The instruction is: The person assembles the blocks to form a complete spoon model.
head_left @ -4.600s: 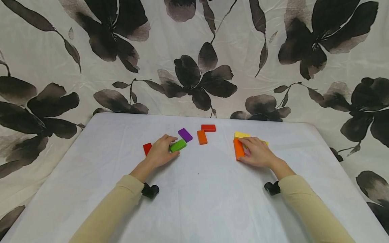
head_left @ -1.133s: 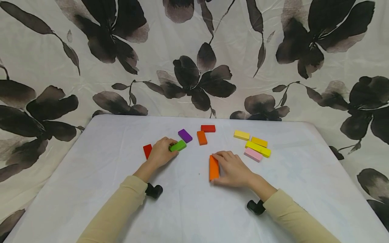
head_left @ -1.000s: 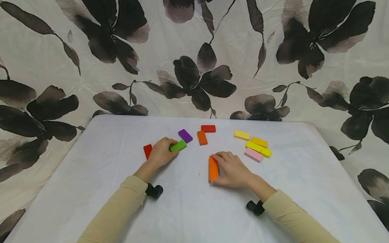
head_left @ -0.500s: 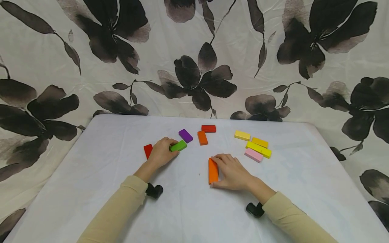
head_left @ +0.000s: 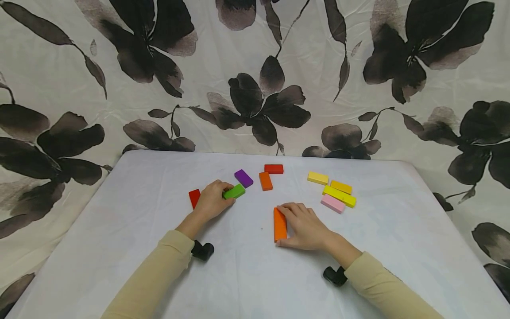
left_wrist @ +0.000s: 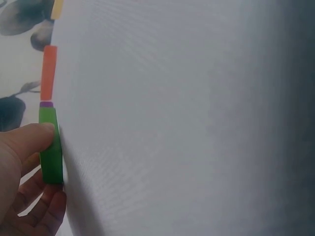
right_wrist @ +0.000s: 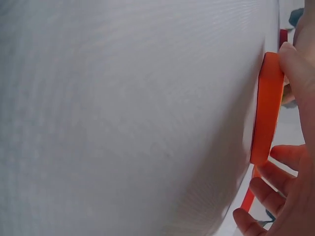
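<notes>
My left hand [head_left: 212, 198] pinches a green block [head_left: 234, 191] between thumb and fingers, left of the table's middle. The left wrist view shows the thumb lying on the near side of that green block [left_wrist: 50, 157]. Just behind it lies a purple block [head_left: 244, 178], and a red block [head_left: 194, 198] is partly covered by the same hand. Farther right, my right hand [head_left: 307, 227] grips a long orange block [head_left: 280, 225], thumb at the near end and fingertips at the far end. In the right wrist view the orange block [right_wrist: 267, 110] sits close over the white cloth.
At the back middle are a red block [head_left: 273, 169] and a smaller orange block [head_left: 265, 181]. To the right lie yellow blocks [head_left: 338, 196] and a pink block [head_left: 332, 204]. A floral curtain [head_left: 255, 106] hangs behind the white table [head_left: 239, 274].
My right hand has carried the long orange block from beside the yellow blocks leftward and nearer, to the middle, then slightly nearer still. The left hand stays on the green block.
</notes>
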### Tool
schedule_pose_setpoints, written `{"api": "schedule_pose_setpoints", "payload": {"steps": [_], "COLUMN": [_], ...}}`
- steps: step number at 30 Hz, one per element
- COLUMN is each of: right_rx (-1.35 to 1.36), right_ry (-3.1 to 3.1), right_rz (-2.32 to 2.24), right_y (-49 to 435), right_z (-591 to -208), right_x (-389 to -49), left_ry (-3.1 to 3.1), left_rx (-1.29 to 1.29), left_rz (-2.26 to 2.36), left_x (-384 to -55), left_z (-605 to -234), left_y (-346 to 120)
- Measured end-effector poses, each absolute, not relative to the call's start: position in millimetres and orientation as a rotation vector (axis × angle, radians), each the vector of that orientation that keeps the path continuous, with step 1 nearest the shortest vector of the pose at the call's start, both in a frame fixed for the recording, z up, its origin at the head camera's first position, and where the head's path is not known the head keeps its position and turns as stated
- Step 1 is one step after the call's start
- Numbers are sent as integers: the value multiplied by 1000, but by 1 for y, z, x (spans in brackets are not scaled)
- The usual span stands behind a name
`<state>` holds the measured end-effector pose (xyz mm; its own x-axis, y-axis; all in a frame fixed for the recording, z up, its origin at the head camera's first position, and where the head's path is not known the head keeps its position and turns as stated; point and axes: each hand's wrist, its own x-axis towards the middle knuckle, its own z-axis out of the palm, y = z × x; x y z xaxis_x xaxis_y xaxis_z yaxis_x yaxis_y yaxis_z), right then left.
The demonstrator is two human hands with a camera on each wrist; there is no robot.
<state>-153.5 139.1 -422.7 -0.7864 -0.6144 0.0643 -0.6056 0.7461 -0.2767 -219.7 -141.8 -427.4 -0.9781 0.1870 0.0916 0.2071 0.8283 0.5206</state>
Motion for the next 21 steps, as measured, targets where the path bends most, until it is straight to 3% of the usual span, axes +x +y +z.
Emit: {"api": "schedule_pose_setpoints", "payload": {"steps": [21], "right_rx": [-1014], "right_ry": [2885], "right_rz": [-507], "right_y": [150], "right_z": [-412], "right_x": [-147], "left_ry": [-2989], "left_rx": [-297], "left_rz": [-840], "left_x": [-219], "left_z": [-425], "left_y": [-141]}}
